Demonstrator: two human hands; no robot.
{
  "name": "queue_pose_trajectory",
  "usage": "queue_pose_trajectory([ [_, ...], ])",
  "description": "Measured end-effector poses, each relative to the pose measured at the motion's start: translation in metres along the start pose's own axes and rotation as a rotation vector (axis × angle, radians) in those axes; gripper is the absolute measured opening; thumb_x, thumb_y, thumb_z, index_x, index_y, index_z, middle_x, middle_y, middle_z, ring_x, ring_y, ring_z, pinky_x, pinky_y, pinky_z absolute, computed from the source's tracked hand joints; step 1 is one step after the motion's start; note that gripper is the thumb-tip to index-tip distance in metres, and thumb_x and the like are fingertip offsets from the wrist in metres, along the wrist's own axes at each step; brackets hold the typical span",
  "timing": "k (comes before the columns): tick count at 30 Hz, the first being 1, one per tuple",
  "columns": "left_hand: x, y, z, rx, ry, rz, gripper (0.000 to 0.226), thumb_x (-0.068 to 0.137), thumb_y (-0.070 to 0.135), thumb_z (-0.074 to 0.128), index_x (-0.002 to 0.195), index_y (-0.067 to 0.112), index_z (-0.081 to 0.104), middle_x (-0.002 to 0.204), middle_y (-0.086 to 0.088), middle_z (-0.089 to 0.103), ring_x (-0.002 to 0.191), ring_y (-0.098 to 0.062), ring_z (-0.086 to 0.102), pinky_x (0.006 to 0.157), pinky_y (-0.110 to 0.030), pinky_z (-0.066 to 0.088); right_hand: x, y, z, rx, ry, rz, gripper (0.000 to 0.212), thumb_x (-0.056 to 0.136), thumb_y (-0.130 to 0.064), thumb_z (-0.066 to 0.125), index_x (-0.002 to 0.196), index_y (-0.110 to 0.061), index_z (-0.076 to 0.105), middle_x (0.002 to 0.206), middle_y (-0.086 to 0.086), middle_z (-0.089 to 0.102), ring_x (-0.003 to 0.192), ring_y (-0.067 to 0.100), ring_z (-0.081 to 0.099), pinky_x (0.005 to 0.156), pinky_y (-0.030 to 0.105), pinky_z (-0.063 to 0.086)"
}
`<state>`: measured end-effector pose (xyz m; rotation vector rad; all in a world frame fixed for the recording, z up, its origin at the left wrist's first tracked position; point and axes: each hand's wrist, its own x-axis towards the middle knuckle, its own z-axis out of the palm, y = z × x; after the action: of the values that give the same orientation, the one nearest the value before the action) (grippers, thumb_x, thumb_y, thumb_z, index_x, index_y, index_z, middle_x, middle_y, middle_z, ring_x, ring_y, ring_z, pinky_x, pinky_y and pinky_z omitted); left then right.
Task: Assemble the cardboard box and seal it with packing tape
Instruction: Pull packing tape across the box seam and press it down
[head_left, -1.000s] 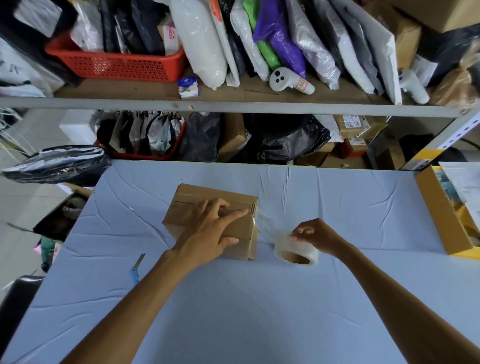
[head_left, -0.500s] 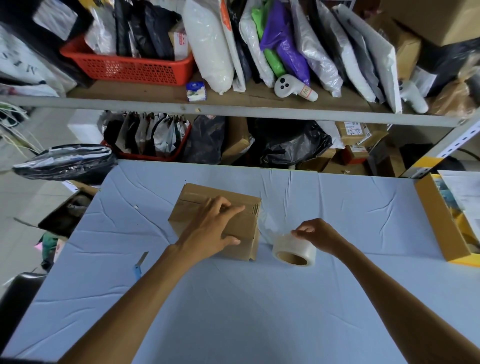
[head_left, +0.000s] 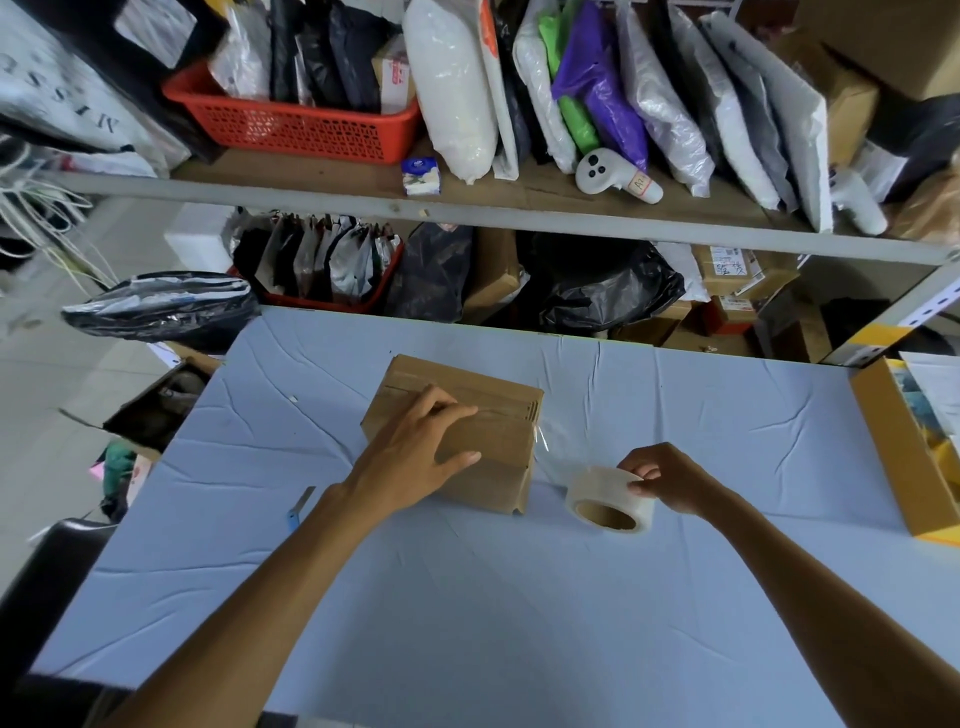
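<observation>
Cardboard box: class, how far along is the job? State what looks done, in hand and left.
Done: the cardboard box is folded, top flaps shut. In hand: the left hand presses its top; the right hand pinches the tape roll, a clear strip running from box to roll. Left: cutting the strip; the blue-handled cutter lies untouched on the table.

Pale blue table (head_left: 467, 623), cluttered metal shelf (head_left: 519, 218) behind, tiled floor (head_left: 47, 395)
</observation>
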<state>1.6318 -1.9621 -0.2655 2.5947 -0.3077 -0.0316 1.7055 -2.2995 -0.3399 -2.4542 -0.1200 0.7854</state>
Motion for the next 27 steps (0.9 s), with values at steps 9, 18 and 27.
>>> queue_pose_trajectory([
  [9, -0.003, 0.000, 0.000, -0.009, 0.020, -0.005, 0.054, 0.088, 0.045, 0.060, 0.137, 0.025, 0.047, 0.125, 0.006, 0.041, 0.117, -0.010, 0.042, 0.089, -0.020, 0.041, -0.004, 0.004, -0.001, 0.068, -0.002, 0.001, 0.021, 0.083, 0.005, 0.067, 0.091, -0.015, 0.069, 0.093, 0.009, 0.070, 0.093, 0.025, 0.064, 0.083, 0.032, 0.047],
  [18, -0.005, -0.002, 0.001, 0.058, -0.014, -0.008, 0.052, 0.092, 0.044, 0.054, 0.139, 0.024, 0.045, 0.129, 0.007, 0.040, 0.118, -0.013, 0.043, 0.089, -0.026, 0.048, -0.007, -0.003, 0.011, 0.371, -0.044, 0.077, 0.030, 0.089, -0.031, 0.060, 0.117, -0.021, 0.057, 0.116, 0.010, 0.057, 0.104, 0.026, 0.051, 0.086, 0.033, 0.035],
  [27, -0.003, 0.002, 0.006, 0.149, 0.009, 0.009, 0.048, 0.094, 0.043, 0.048, 0.139, 0.027, 0.042, 0.123, 0.006, 0.041, 0.107, -0.012, 0.047, 0.073, -0.021, 0.045, -0.005, -0.008, 0.010, 0.265, -0.104, -0.116, 0.039, 0.092, 0.005, 0.051, 0.115, -0.023, 0.067, 0.120, 0.001, 0.063, 0.110, 0.022, 0.057, 0.082, 0.026, 0.045],
])
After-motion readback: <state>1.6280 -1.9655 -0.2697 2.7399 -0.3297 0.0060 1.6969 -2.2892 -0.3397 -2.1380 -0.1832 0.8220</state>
